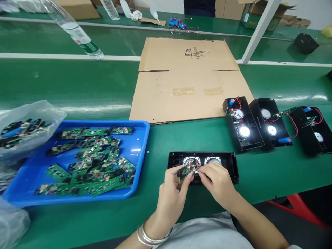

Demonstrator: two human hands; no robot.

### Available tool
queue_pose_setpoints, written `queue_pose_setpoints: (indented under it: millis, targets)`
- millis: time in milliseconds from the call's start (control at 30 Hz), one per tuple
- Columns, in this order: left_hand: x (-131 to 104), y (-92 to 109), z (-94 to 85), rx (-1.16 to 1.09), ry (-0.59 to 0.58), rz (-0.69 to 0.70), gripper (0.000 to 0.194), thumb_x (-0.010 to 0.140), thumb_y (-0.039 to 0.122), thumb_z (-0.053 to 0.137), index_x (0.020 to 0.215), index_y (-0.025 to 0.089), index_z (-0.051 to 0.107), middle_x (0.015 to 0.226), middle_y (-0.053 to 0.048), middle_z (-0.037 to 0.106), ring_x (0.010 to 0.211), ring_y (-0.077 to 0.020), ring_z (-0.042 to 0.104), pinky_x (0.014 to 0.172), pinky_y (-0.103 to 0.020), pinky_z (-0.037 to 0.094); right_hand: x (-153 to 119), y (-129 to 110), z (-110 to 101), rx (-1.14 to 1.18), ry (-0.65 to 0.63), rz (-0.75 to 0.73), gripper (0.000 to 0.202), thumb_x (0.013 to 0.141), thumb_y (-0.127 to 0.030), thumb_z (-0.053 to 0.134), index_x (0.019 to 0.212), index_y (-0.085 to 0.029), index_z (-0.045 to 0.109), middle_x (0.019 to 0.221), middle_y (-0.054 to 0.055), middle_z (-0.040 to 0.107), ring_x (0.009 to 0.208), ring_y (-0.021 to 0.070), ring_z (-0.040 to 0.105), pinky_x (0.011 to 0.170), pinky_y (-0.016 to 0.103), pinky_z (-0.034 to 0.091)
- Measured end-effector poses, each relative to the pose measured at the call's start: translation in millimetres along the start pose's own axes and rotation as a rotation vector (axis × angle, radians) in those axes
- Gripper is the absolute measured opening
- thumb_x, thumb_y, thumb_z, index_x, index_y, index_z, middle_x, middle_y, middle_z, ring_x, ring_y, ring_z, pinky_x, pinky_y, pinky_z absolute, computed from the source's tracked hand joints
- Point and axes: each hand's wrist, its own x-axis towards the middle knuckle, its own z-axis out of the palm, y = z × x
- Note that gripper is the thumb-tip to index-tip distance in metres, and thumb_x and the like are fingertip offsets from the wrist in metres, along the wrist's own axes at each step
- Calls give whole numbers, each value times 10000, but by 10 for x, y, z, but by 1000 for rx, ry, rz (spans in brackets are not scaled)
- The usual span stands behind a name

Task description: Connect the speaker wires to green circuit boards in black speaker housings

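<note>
My left hand (169, 195) pinches a small green circuit board (184, 172) between thumb and fingers. My right hand (219, 183) is closed at the board's right end, its fingertips on a small white wire connector (196, 171). Red wires (192, 163) run by the board. Both hands are over a black speaker housing (229, 167), which lies open side up with two round speakers (212, 160) inside. My fingers partly cover the board, the connector and the housing's lower edge.
A blue tray (141, 155) of green circuit boards is at left, beside plastic bags (52, 110) of parts. Several black speaker housings (250, 129) with wires and blue cylinders sit at right. Flattened cardboard (192, 79) lies ahead. A plastic bottle (80, 38) and a white post (260, 31) stand beyond.
</note>
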Motion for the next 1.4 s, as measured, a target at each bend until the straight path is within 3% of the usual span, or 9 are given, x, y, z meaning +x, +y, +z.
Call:
queue_pose_setpoints:
  millis: [233, 367, 467, 600, 767, 967, 1167, 1400]
  targets:
    - [-22, -115, 22, 12, 16, 58, 269, 790, 371, 554, 982, 197, 482, 850, -57, 721, 714, -204, 701, 614, -314, 598, 26, 31, -17, -63, -37, 3, 288, 938, -198, 360, 773, -154, 592, 677, 36, 559, 639, 136, 493, 593, 268, 402]
    - [-2, -59, -11, 103, -28, 96, 246, 794, 343, 549, 986, 201, 489, 824, -51, 722, 686, -193, 700, 581, -291, 584, 22, 21, -22, -160, -80, -98, 316, 933, -160, 336, 729, -155, 577, 644, 35, 555, 607, 144, 463, 558, 281, 361]
    - [13, 9, -37, 157, -41, 78, 224, 795, 303, 551, 988, 210, 485, 777, -19, 712, 684, -182, 698, 589, -273, 574, 7, 13, -12, -113, -36, -78, 270, 926, -157, 357, 762, -147, 571, 666, 38, 556, 615, 143, 468, 567, 276, 378]
    - [25, 40, -34, 104, -50, 26, 211, 800, 299, 540, 981, 212, 477, 739, -7, 698, 687, -184, 700, 580, -260, 567, -8, 21, -17, -7, 7, -11, 196, 914, -145, 397, 812, -135, 564, 709, 46, 561, 663, 141, 503, 616, 266, 415]
    - [30, 39, -24, 97, -78, 41, 222, 786, 296, 550, 979, 211, 482, 811, -33, 717, 693, -183, 699, 560, -255, 564, -1, 20, -24, -54, -24, -22, 220, 918, -154, 393, 793, -135, 574, 693, 47, 559, 641, 145, 487, 599, 274, 398]
    - [33, 53, -44, 93, -100, 42, 207, 799, 280, 529, 989, 212, 484, 799, -23, 721, 685, -177, 700, 593, -258, 570, 15, 26, -27, -129, -67, -124, 262, 922, -122, 369, 775, -129, 585, 673, 45, 563, 622, 146, 447, 573, 279, 349]
    - [53, 73, -31, 123, -105, 165, 164, 789, 230, 512, 952, 210, 515, 797, -17, 731, 631, -159, 694, 576, -247, 575, 5, 24, -1, -287, -32, -215, 278, 911, -94, 376, 740, -110, 595, 601, 33, 503, 572, 153, 369, 531, 294, 270]
    - [64, 63, -24, -10, -115, 92, 153, 778, 235, 539, 926, 209, 509, 771, -7, 719, 660, -166, 695, 596, -267, 594, 10, 25, 10, -171, 26, -148, 240, 916, -116, 415, 756, -108, 593, 651, 40, 552, 596, 140, 409, 561, 272, 321]
